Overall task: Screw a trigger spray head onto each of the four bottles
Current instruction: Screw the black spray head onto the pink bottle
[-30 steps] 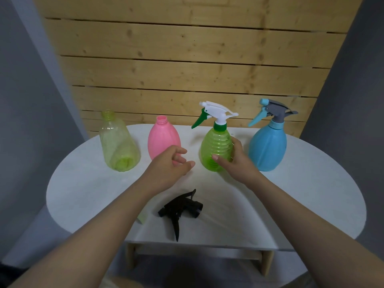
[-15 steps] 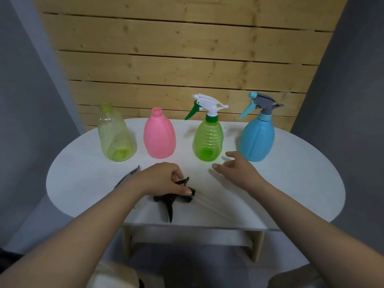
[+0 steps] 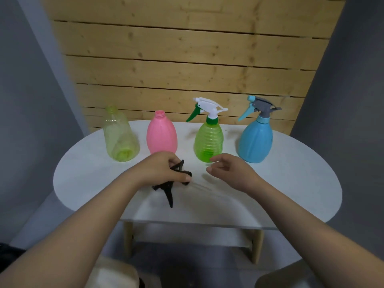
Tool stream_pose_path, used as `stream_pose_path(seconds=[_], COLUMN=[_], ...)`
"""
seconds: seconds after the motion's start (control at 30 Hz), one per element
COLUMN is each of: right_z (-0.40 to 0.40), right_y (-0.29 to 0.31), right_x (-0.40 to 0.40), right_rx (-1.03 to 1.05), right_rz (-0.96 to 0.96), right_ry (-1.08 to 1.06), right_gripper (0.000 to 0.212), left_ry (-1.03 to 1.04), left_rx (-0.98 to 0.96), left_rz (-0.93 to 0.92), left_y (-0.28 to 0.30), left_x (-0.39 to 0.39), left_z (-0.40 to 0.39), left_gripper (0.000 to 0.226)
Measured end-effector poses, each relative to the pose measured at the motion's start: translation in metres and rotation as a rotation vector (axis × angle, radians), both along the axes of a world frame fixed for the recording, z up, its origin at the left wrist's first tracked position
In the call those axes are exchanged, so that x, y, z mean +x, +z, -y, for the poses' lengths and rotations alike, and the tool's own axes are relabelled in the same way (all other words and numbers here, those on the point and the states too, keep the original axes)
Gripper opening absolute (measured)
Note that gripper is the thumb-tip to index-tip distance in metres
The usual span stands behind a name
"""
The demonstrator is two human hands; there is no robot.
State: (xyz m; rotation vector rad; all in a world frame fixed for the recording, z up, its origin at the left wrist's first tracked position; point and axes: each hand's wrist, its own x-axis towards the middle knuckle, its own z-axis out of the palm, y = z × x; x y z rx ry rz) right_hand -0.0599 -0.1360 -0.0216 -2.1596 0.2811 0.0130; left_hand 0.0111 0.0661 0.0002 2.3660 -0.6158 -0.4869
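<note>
Four bottles stand in a row at the back of the white table (image 3: 291,183). The pale yellow-green bottle (image 3: 120,136) and the pink bottle (image 3: 162,136) have bare necks. The bright green bottle (image 3: 208,140) carries a white and green spray head (image 3: 207,107). The blue bottle (image 3: 255,140) carries a grey and light-blue spray head (image 3: 259,107). My left hand (image 3: 162,169) is closed on a black spray head (image 3: 168,188) lying in front of the pink bottle, its trigger pointing toward me. My right hand (image 3: 230,169) hovers open beside it, in front of the green bottle.
A wooden plank wall (image 3: 187,69) stands behind the table, with grey walls on both sides. The table's front edge (image 3: 187,222) and wooden legs show below my arms.
My right hand let go of the green bottle and drew back toward me. My left hand dropped onto the black spray head and closed on it. The camera has shifted.
</note>
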Motion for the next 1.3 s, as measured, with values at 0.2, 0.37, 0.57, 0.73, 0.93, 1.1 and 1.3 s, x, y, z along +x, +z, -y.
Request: stream_pose_path(seconds=[0.2,0.37,0.57,0.73,0.93,1.1,1.3], right_z=[-0.014,-0.046,-0.093,-0.112,-0.115,-0.106,-0.065], right_y=[0.007,0.012,0.005,-0.004,-0.006,0.012,0.039], right_x=[0.027,0.060,0.107,0.133,0.137,0.112,0.060], right_rx=[0.101,0.114,0.054,0.155,0.137,0.103,0.034], right_rz=[0.006,0.042,0.096,0.139,0.168,0.265,0.287], right_ry=[0.057,0.052,-0.070,-0.101,-0.110,0.018,0.028], right_gripper=[0.033,0.049,0.084,0.093,0.087,0.084,0.079], left_ry=[0.166,0.298,0.343,0.358,0.348,0.329,0.250], left_rx=[-0.195,-0.126,-0.169,-0.181,-0.186,-0.182,-0.225], left_rz=[0.130,0.204,0.179,0.167,0.145,0.128,0.105], left_y=[0.012,-0.001,-0.012,-0.019,-0.021,-0.019,-0.011], left_x=[0.014,0.035,0.045,0.050,0.050,0.046,0.032], left_z=[-0.046,-0.083,-0.095,-0.103,-0.107,-0.106,-0.085], left_gripper=[0.032,0.050,0.058,0.057,0.053,0.056,0.051])
